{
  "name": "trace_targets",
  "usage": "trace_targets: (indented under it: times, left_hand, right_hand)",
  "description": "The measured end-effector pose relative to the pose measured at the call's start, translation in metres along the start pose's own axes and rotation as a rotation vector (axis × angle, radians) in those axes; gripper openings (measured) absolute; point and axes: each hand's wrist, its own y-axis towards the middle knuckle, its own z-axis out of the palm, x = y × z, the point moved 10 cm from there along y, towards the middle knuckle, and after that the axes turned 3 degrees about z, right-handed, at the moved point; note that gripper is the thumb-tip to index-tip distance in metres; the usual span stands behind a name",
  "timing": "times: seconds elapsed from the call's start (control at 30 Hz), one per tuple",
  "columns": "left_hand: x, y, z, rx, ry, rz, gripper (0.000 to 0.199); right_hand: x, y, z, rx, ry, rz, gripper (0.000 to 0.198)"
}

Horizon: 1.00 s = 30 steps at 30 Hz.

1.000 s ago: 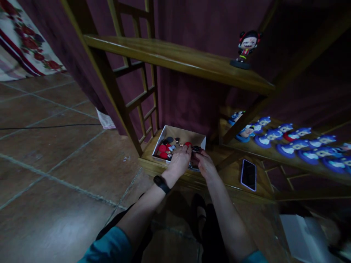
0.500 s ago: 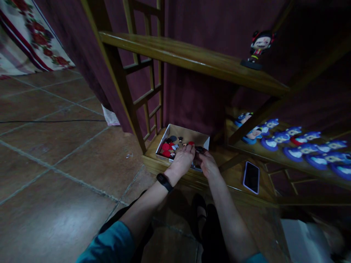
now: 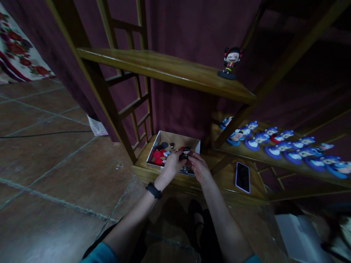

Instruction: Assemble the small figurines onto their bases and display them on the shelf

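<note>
Over a shallow cardboard box [image 3: 179, 138] on the bottom shelf, both my hands meet at a small black-haired figurine [image 3: 186, 152]. My left hand [image 3: 173, 163] has its fingers closed on the figurine's left side, with a dark band on the wrist. From the right, my right hand [image 3: 199, 166] pinches the same figurine. Inside the box lie red discs [image 3: 157, 153], a dark round base [image 3: 164, 145] and several small figurine parts, some hidden under my hands.
A similar figurine [image 3: 230, 63] stands on the upper wooden shelf [image 3: 164, 69]. Rows of blue-and-white figurines [image 3: 257, 140] fill a shelf at right. A phone [image 3: 242, 177] lies right of the box. A white box [image 3: 301, 233] sits on the floor at lower right.
The black-haired figurine has come into view upright between my hands, above the box. My left hand has shifted from reaching over the parts to gripping it. The camera view has turned slightly right.
</note>
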Motion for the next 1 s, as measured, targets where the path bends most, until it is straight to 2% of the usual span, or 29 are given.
trace_targets:
  times: [0.17,0.33,0.47,0.73,1.0]
  left_hand:
    - [0.017,0.003,0.011,0.016,-0.432,-0.100,0.013]
    - [0.017,0.000,0.021,0.063,-0.766,-0.176,0.022]
    - [0.022,-0.007,0.024,0.058,-0.956,-0.314,0.022]
    - [0.033,-0.013,0.021,-0.033,-1.119,-0.482,0.013]
    - [0.045,-0.017,0.021,-0.109,-1.153,-0.591,0.021]
  right_hand:
    - [0.004,-0.002,-0.001,-0.014,0.032,-0.026,0.029]
    - [0.009,-0.005,0.002,-0.019,0.061,-0.040,0.030]
    - [0.011,-0.006,0.002,-0.031,0.076,-0.050,0.031]
    - [0.013,-0.008,0.003,-0.045,0.066,-0.067,0.032]
    - [0.015,-0.008,0.003,-0.056,0.054,-0.071,0.031]
